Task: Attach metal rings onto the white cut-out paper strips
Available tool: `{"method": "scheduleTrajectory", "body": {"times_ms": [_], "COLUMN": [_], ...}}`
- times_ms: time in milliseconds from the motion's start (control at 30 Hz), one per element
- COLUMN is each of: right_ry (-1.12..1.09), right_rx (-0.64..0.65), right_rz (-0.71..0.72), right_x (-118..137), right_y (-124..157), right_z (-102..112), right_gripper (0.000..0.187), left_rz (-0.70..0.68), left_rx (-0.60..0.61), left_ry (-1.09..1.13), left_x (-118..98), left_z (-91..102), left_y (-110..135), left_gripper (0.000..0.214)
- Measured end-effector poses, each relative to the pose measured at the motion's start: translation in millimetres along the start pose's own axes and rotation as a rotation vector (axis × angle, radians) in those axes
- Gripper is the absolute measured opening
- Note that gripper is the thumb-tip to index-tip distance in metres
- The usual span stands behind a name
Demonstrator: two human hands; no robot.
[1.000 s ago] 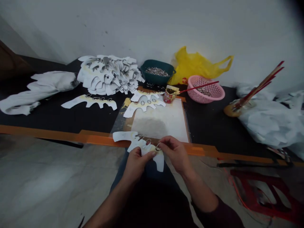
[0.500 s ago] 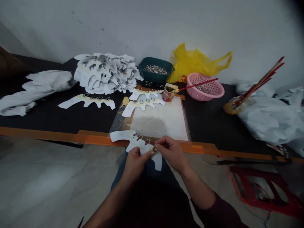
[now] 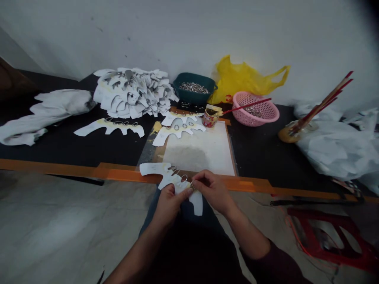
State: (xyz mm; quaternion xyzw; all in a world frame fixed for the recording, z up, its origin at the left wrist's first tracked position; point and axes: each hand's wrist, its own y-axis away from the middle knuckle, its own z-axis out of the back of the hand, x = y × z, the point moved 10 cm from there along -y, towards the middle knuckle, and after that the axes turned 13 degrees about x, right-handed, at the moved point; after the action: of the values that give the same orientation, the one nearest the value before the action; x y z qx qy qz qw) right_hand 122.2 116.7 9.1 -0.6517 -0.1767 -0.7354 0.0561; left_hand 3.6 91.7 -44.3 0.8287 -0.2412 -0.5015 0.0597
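A white cut-out strip with scalloped tabs is held above my lap, at the table's front edge. My left hand is closed on its near side, thumb on top. Between the thumb and fingers of my right hand is a metal ring, pinched at the strip's right part. Several more rings stand along the strip to the left. Two similar strips with rings, one of them the nearer strip, lie on the work board. Another ringed strip rests on the black tabletop.
Behind are a heap of white cut pieces, a green basin of metal rings, a glue tin with a red-handled brush, a pink basket and a yellow bag. A brush jar stands right; a red stool is below.
The strip's right end has dipped slightly in my hands. Both hands keep nearly the same place and grip, and the view has shifted a little.
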Motion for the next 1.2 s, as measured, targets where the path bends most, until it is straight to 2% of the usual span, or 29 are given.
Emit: {"method": "scheduleTrajectory", "body": {"times_ms": [167, 267, 400, 467, 600, 733, 1000, 1200], "right_ry": [-0.168, -0.185, -0.155, -0.165, -0.254, -0.203, -0.042, 0.036], "right_rx": [0.186, 0.164, 0.014, 0.039, 0.174, 0.088, -0.073, -0.124], "right_rz": [-0.016, 0.018, 0.042, 0.043, 0.006, 0.047, 0.056, 0.195], "right_x": [0, 1, -2, -3, -3, 5, 7, 20], "right_y": [2, 3, 7, 8, 7, 3, 3, 8], "right_z": [-11, -12, -6, -8, -14, -8, -9, -8], "right_gripper": [0.015, 0.014, 0.015, 0.017, 0.021, 0.021, 0.012, 0.014], "left_rz": [-0.019, -0.029, -0.04, -0.041, -0.056, -0.063, -0.13, -0.165], "left_rx": [0.027, 0.037, 0.012, 0.015, 0.028, 0.021, -0.037, -0.089], "left_ry": [0.126, 0.198, 0.253, 0.262, 0.234, 0.194, 0.085, 0.209], "left_x": [-2, -4, -4, -4, -6, -7, -14, -15], "left_z": [-4.8, -8.9, -9.4, -9.5, -8.6, -6.8, 1.6, 3.1], "left_y": [1, 1, 2, 2, 3, 4, 5, 6], "left_gripper": [0.028, 0.027, 0.028, 0.028, 0.03, 0.034, 0.037, 0.039]}}
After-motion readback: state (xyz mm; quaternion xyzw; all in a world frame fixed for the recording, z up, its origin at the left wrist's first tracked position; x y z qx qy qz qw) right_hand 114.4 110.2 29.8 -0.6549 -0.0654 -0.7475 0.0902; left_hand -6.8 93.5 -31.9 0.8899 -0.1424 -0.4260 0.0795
